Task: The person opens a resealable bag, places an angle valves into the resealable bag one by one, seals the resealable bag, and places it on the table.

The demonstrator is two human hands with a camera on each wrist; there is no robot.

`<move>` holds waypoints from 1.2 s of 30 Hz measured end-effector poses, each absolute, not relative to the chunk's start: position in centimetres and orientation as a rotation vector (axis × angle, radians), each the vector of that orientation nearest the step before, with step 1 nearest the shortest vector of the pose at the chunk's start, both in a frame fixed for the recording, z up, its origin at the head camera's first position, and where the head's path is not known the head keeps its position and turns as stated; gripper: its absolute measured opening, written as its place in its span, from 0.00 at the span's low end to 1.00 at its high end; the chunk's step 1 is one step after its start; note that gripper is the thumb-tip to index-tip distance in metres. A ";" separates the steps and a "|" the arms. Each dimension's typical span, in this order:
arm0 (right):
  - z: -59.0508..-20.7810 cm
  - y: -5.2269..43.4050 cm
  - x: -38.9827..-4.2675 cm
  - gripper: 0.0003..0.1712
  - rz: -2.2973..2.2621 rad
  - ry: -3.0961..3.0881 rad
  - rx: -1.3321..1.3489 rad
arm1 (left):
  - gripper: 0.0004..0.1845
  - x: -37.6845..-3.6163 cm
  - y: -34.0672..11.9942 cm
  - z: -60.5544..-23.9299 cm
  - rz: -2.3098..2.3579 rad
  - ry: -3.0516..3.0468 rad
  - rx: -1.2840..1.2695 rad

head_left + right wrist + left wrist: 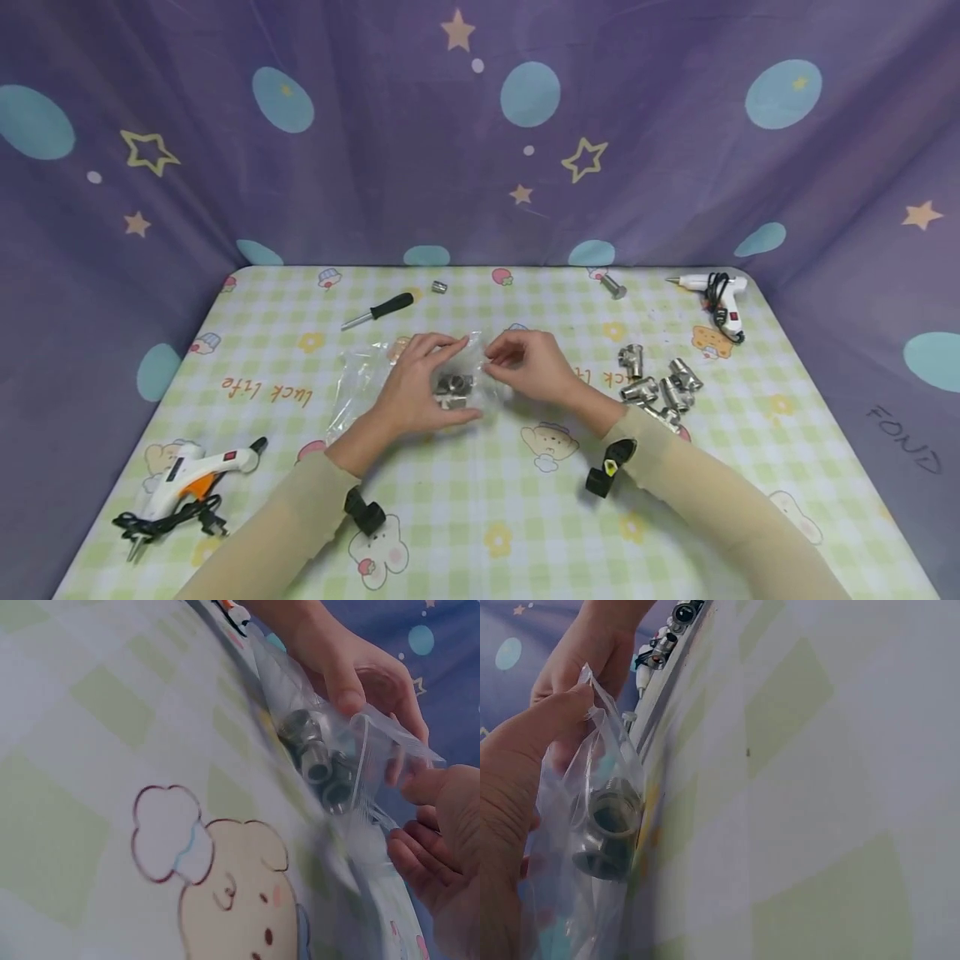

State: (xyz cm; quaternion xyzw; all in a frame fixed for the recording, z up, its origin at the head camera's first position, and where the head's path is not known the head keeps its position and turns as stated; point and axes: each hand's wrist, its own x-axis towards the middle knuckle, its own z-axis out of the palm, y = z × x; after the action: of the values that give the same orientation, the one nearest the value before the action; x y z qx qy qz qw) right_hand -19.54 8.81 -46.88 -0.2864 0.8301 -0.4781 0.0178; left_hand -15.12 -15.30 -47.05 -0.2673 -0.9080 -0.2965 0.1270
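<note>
While both forearms rest on the checked tablecloth (480, 500), a white and orange glue gun (187, 483) lies at the near left corner with its black cord bundled beside it. At table centre the left hand (420, 387) grips a clear zip bag (360, 383), thumb and fingers curled round its right end. Inside the bag sits a metal pipe fitting (453, 388), threaded opening visible in the left wrist view. The right hand (528, 367) pinches the bag's top edge between thumb and fingertips. Right of the hands, a cluster of loose metal fittings (660, 387) lies on the cloth. Farther back: a black-handled screwdriver (377, 310) at left, a second white glue gun (716, 292) at far right.
</note>
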 end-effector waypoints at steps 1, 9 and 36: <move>-46.9 8.9 -19.6 0.08 -1.479 2.567 -0.889 | 0.57 -15.1 -15.3 -47.0 -0.856 -2.655 -0.777; -46.8 8.6 -19.5 0.14 -1.433 2.432 -1.029 | 0.68 -15.7 -15.1 -47.1 -0.788 -2.763 -0.819; -44.2 16.6 -20.5 0.09 -1.393 2.638 -0.978 | 0.62 -16.4 -15.3 -46.5 -0.740 -2.698 -0.806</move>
State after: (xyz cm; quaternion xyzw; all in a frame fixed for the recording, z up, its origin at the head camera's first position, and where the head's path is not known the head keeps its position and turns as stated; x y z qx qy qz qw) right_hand -20.54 16.56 -44.23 -0.3114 0.8403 -0.4438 0.0010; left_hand -16.37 -15.31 -46.47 -0.2751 -0.9205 -0.2526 0.1149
